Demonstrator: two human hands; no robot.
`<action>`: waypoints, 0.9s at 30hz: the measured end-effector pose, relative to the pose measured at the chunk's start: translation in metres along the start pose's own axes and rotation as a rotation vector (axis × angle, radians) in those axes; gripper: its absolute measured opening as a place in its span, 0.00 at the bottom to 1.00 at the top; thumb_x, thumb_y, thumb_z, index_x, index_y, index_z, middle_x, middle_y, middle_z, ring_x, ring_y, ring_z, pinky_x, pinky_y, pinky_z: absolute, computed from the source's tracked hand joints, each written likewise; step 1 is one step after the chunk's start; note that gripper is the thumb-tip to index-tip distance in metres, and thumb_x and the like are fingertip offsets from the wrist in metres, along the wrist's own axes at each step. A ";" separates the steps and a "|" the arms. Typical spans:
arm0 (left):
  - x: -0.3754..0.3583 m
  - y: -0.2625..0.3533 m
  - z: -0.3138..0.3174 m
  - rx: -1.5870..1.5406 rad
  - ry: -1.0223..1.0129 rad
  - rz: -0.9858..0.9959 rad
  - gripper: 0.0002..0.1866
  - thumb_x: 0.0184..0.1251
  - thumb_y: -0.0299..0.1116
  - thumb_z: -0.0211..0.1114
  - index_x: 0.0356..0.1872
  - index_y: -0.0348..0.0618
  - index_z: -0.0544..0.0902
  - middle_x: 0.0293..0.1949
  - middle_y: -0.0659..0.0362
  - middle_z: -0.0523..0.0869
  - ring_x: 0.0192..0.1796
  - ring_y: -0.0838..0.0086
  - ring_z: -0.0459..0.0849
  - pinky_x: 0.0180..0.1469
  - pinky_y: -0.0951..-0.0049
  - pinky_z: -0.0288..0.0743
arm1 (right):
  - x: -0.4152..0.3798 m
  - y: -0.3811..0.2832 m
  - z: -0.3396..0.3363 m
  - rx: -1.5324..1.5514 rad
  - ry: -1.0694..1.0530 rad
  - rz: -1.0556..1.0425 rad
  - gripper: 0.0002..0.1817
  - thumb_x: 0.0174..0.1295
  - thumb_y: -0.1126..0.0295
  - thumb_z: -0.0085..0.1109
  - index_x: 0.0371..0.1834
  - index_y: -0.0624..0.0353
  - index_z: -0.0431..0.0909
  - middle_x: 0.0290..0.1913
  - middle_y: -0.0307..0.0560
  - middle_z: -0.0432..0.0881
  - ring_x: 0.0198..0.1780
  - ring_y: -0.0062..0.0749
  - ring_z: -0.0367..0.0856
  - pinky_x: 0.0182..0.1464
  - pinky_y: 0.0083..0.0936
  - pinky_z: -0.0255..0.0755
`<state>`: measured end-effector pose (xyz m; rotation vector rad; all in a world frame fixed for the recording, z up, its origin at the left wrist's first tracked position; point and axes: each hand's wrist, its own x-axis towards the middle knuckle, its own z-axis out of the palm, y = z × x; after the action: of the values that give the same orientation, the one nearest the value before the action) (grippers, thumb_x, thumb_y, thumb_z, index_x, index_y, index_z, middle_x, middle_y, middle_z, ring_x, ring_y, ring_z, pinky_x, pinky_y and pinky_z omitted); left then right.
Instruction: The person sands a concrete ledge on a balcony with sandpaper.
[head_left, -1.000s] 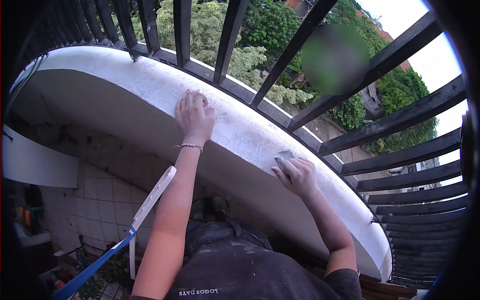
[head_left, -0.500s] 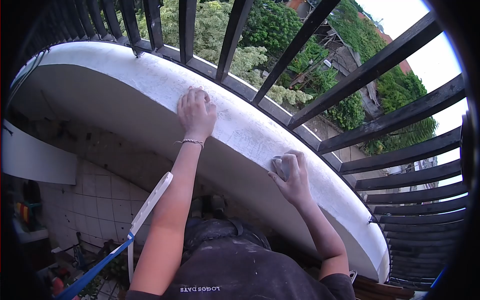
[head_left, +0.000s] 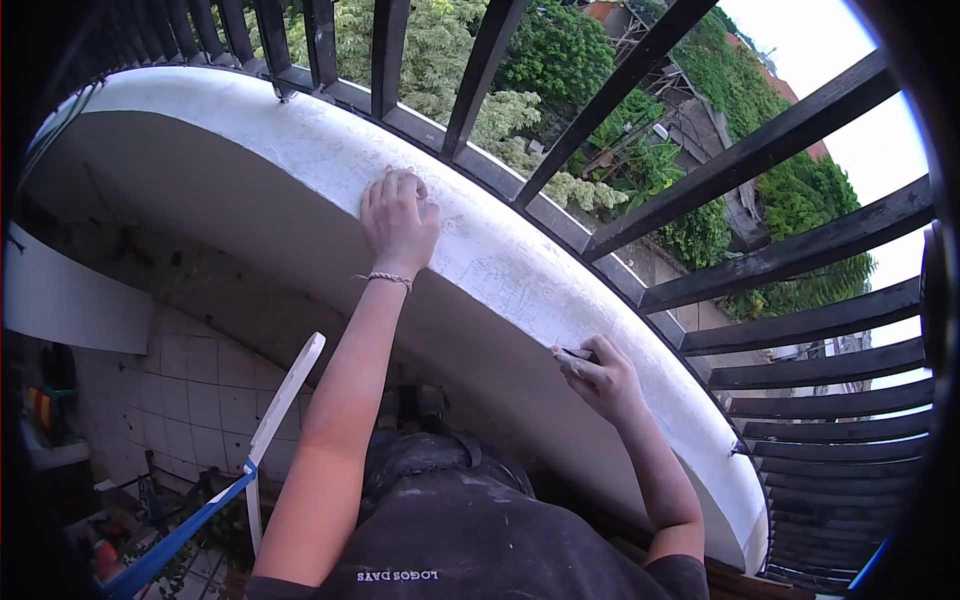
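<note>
A curved white ledge (head_left: 500,285) runs across the view below a dark railing. My left hand (head_left: 398,215) rests on its top near the inner edge, fingers bent over the surface, with a braided cord around the wrist. Whether anything lies under those fingers is hidden. Farther right, my right hand (head_left: 602,378) is closed at the ledge's inner edge, gripping a small, thin grey piece (head_left: 575,353) that shows only partly between the fingers. Scuffs and faint marks show on the ledge between the two hands.
Dark railing bars (head_left: 770,135) rise along the ledge's outer side, with trees and roofs beyond. A white perforated strip (head_left: 287,395) with a blue strap (head_left: 190,530) stands left of my left arm. A white panel (head_left: 75,295) is at the far left, above tiled floor (head_left: 190,395).
My right hand has moved slightly down and turned, so the grey piece now shows edge-on. My left hand stays at nearly the same spot on the ledge. The view has shifted slightly.
</note>
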<state>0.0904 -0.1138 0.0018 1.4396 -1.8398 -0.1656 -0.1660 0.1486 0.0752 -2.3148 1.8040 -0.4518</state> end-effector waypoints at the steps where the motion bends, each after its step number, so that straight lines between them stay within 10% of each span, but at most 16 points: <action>1: 0.000 -0.001 0.000 0.001 0.001 0.000 0.09 0.59 0.35 0.66 0.40 0.48 0.81 0.55 0.55 0.84 0.71 0.59 0.75 0.77 0.54 0.59 | 0.000 0.001 0.001 0.032 0.001 0.012 0.17 0.58 0.70 0.75 0.52 0.42 0.90 0.41 0.41 0.80 0.43 0.36 0.83 0.41 0.33 0.82; 27: 0.003 0.001 -0.001 -0.017 0.068 0.044 0.06 0.59 0.33 0.65 0.37 0.48 0.80 0.50 0.57 0.84 0.66 0.59 0.78 0.72 0.55 0.64 | 0.023 0.001 -0.006 -0.037 -0.090 -0.142 0.06 0.55 0.76 0.67 0.36 0.57 0.84 0.36 0.41 0.74 0.41 0.36 0.78 0.37 0.34 0.80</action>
<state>0.0905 -0.1155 0.0042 1.3756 -1.8094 -0.1085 -0.1642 0.1259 0.0835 -2.4567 1.6277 -0.3311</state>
